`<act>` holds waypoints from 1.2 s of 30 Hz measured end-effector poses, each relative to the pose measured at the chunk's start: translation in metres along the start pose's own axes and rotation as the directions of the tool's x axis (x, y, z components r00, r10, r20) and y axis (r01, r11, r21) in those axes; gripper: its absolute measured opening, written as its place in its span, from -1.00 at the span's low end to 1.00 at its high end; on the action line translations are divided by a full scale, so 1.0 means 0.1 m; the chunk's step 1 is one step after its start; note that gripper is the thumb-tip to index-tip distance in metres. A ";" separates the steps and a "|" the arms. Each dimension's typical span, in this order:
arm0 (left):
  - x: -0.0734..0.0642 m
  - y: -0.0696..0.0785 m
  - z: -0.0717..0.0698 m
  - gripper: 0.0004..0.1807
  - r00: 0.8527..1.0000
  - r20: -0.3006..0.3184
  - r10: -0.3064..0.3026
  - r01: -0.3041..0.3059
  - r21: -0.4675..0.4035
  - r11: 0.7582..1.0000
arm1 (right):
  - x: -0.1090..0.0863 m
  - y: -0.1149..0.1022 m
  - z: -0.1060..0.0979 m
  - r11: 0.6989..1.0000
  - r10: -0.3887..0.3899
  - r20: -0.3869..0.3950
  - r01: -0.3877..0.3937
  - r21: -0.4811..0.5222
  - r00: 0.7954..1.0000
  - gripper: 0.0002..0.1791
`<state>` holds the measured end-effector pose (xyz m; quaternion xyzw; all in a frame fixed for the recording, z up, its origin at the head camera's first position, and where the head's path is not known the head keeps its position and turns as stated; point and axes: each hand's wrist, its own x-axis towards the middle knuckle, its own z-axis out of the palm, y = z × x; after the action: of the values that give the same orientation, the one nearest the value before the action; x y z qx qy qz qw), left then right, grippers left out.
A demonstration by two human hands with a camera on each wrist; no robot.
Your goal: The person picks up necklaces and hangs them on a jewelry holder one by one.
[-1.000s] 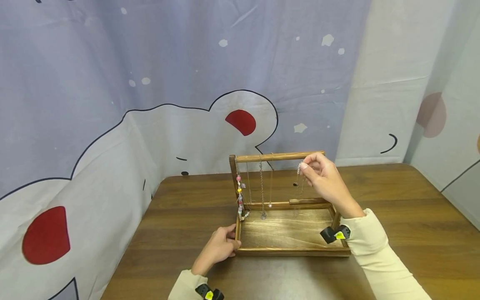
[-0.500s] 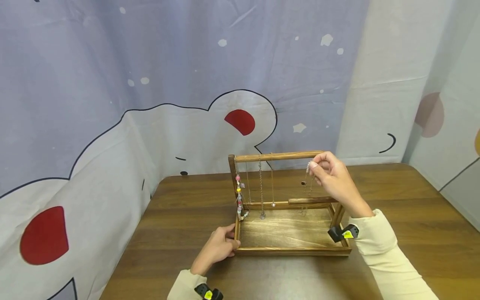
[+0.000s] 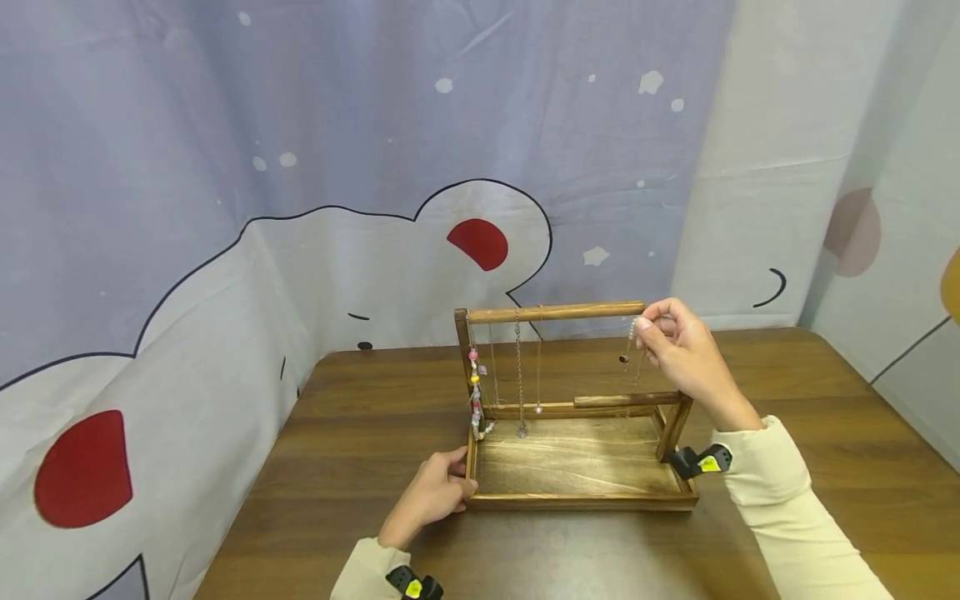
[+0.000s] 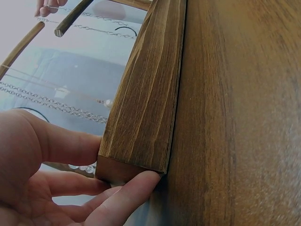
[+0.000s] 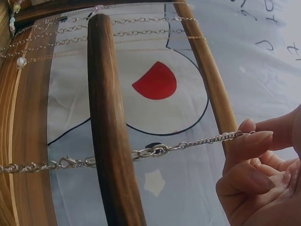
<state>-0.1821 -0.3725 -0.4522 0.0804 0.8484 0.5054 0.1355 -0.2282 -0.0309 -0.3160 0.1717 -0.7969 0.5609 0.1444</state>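
My right hand (image 3: 682,346) pinches the upper end of a silver chain necklace (image 5: 155,150) between thumb and fingertips. It is right at the free end of the upper bar (image 3: 562,312) of a wooden jewelry stand. The chain hangs down past the lower bar (image 5: 106,94), its links crossing that bar in the right wrist view. My left hand (image 3: 429,497) grips the front left corner of the stand's tray base (image 3: 577,502), fingers against the side and end of the wooden edge (image 4: 146,94).
From the upper bar hang a colourful beaded necklace (image 3: 475,392) at the left end, a silver chain (image 3: 518,358) and a thin chain with a small pendant (image 3: 538,409). A short post (image 3: 673,429) carries the lower bar. Behind the wooden table (image 3: 360,400) hangs a patterned curtain (image 3: 337,125).
My right hand has moved to the right along the upper bar to its free end, carrying the necklace with it. My left hand stays on the tray corner.
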 end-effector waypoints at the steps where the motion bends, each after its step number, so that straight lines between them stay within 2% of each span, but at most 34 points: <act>1: 0.00 0.00 0.00 -0.29 1.000 -0.001 0.000 0.000 0.002 1.000 | 0.00 0.00 -0.01 1.000 0.003 -0.004 -0.003 -0.003 1.000 -0.79; 8: 0.01 -0.01 0.00 -0.28 1.000 -0.007 0.004 -0.004 0.012 1.000 | 0.01 0.04 -0.07 1.000 -0.001 -0.037 0.000 -0.010 0.999 -0.79; 17: -0.01 0.00 0.00 -0.28 1.000 -0.007 0.004 -0.004 0.011 1.000 | 0.04 0.04 -0.14 0.999 0.050 -0.098 -0.051 -0.005 0.994 -0.80; 22: 0.00 0.00 0.01 -0.29 1.000 -0.003 -0.006 0.006 0.014 1.000 | 0.09 0.04 -0.17 0.998 0.046 -0.112 -0.050 -0.032 0.993 -0.80; 30: 0.00 0.00 0.01 -0.28 1.000 -0.006 0.001 -0.001 0.011 1.000 | 0.19 0.05 -0.21 0.991 0.080 -0.130 -0.093 -0.098 0.988 -0.76; 36: 0.00 -0.01 0.01 -0.28 1.000 0.001 -0.006 0.006 0.002 1.000 | 0.27 0.02 -0.21 0.990 0.065 -0.142 -0.083 -0.118 0.988 -0.75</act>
<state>-0.1818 -0.3719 -0.4532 0.0781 0.8491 0.5041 0.1373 -0.2521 -0.0134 -0.2992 0.0936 -0.8241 0.5260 0.1885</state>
